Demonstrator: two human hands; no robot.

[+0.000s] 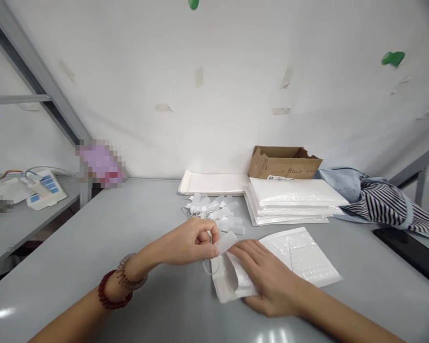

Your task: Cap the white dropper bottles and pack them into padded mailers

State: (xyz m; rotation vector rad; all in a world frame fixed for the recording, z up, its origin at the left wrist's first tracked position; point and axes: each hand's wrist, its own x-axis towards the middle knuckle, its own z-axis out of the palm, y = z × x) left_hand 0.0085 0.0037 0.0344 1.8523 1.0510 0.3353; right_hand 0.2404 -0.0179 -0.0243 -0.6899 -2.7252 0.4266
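Observation:
A small translucent white bottle [226, 242] with a thin looped cord is pinched between the thumb and fingers of my left hand [194, 240]. It is at the open mouth of a white bubble mailer [302, 255] that lies on the grey table. My right hand [267, 276] rests on the mailer near its opening, fingers closed around the upper layer and holding the mouth apart. Behind my left hand lies a pile of similar small bottles [210, 206] with cords.
Stacked white mailers [293, 193] stand behind on the right, before an open cardboard box [285, 164]. A white tray-like packet [214, 183] is by the wall. Striped cloth [385, 202] and a black phone-like object [410, 255] lie far right. The grey table [135, 205] meets the wall.

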